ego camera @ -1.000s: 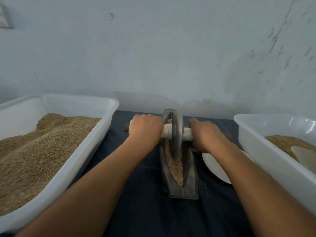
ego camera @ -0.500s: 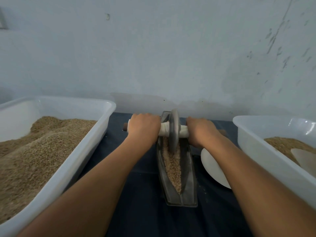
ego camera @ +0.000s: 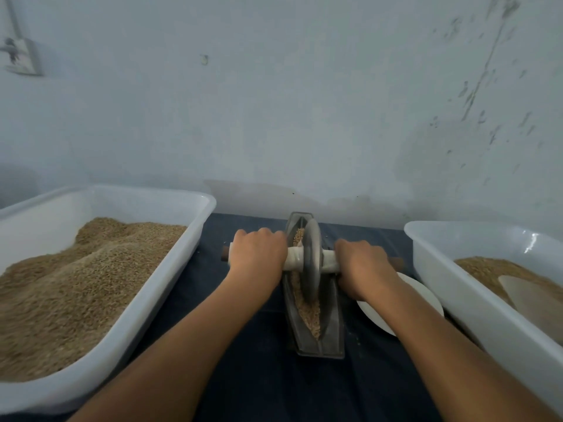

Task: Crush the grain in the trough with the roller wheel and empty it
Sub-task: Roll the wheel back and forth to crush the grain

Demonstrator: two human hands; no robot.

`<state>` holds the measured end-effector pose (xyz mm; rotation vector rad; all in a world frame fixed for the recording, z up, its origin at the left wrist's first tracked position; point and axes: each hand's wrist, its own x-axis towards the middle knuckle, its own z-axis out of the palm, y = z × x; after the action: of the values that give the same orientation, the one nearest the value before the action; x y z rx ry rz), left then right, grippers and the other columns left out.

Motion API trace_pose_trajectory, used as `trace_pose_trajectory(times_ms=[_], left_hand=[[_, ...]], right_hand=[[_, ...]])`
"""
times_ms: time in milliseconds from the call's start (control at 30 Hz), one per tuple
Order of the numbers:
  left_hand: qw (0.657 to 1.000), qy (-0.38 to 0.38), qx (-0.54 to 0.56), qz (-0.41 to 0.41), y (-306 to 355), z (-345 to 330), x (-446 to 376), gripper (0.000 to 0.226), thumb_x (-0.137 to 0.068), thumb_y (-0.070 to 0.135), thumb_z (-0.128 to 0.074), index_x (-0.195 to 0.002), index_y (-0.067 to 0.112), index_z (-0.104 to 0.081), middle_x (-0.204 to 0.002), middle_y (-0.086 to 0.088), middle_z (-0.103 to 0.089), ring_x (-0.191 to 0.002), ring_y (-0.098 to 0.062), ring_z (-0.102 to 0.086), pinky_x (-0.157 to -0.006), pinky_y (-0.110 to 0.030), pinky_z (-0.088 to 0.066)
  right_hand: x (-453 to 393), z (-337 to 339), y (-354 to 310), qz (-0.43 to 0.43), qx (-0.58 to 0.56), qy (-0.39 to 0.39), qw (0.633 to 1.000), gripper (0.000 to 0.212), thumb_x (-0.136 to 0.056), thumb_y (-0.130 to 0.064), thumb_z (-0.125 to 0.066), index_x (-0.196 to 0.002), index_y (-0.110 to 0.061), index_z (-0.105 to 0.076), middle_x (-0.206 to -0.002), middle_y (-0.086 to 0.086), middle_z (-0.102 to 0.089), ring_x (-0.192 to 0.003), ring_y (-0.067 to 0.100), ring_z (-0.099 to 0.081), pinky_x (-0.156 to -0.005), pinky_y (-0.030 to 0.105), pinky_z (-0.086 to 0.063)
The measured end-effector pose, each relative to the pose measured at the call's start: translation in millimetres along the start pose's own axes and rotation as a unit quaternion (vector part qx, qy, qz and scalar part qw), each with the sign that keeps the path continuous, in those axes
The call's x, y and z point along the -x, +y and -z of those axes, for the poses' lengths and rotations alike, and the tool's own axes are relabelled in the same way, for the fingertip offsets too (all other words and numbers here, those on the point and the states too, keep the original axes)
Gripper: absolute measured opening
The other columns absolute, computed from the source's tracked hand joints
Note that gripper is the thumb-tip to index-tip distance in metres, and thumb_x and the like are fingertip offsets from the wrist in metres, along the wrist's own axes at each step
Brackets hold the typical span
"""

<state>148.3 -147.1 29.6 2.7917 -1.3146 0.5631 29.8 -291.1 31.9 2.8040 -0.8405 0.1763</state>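
Trough lengthwise toward wall, axle crosswise.

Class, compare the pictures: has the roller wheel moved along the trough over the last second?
Yes. The roller wheel has rolled toward the trough's near end, away from the wall; more grain now shows behind it.

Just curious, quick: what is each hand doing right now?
Left hand: grips the roller's handle, left of the wheel.
Right hand: grips the handle, right of the wheel.
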Motion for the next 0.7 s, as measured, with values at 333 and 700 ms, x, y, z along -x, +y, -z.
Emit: trace_pose_trajectory(times_ms=[333,700], left_hand=[[1.000,0.008,-0.018,0.004,9.2,13.7,23.7,0.037,-0.081,0.017,-0.070,-0.112,0.018,-0.050,-0.104,-0.004,-0.057,-0.094,-0.023,-0.059,-0.077,-0.037,-0.033],[0.999,0.043,-0.018,0.006,10.3,8.7,42.8,0.036,-0.081,0.013,-0.068,-0.108,0.015,-0.045,-0.100,-0.006,-0.052,-0.088,-0.023,-0.056,-0.075,-0.036,-0.032]], right_hand=[[38.8,-1.8,0.9,0.025,-0.019,0.075,0.997,0.019,-0.091,-0.024,-0.060,-0.106,-0.021,-0.048,-0.103,0.000,-0.061,-0.096,0.024,-0.060,-0.070,0.034,-0.035],[53.2,-2.3,-9.7,0.024,0.017,0.107,0.994,0.021,-0.092,-0.022,-0.056,-0.110,-0.019,-0.044,-0.108,0.000,-0.058,-0.099,0.021,-0.057,-0.079,0.033,-0.039]])
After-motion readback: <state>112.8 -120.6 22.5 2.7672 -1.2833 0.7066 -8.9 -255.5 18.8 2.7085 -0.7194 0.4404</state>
